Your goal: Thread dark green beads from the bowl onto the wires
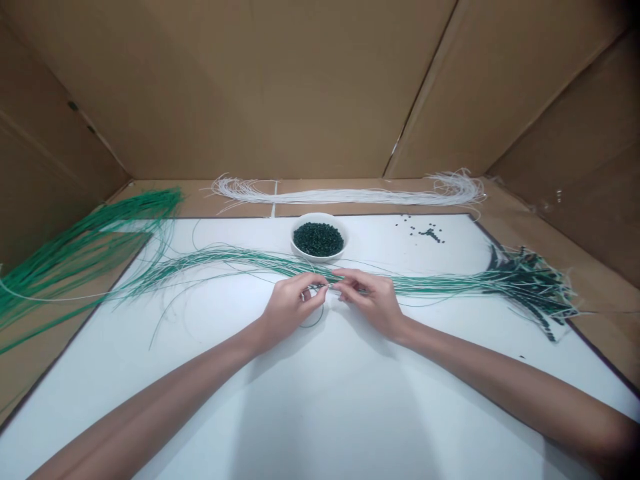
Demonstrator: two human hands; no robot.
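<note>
My left hand (290, 308) is closed in a pinch on a thin green strand (314, 326), which hangs in a loop below its fingers. Small dark specks like beads show along the strand at the fingertips. Close by on the right, the fingertips of my right hand (375, 301) are pressed together at the strand; what they pinch is too small to make out. Behind both hands, a long bundle of green and white strands (435, 285) runs across the board. Its right end carries dark green beads (537, 283). Just beyond the hands stands a white bowl (320, 257) of dark green beads (319, 239).
Loose dark beads (431, 234) lie scattered right of the bowl on the white board (210, 400). White strands (350, 195) stretch along the back. A thick heap of green strands (75, 247) lies at the left. Cardboard walls (280, 87) enclose the back and sides.
</note>
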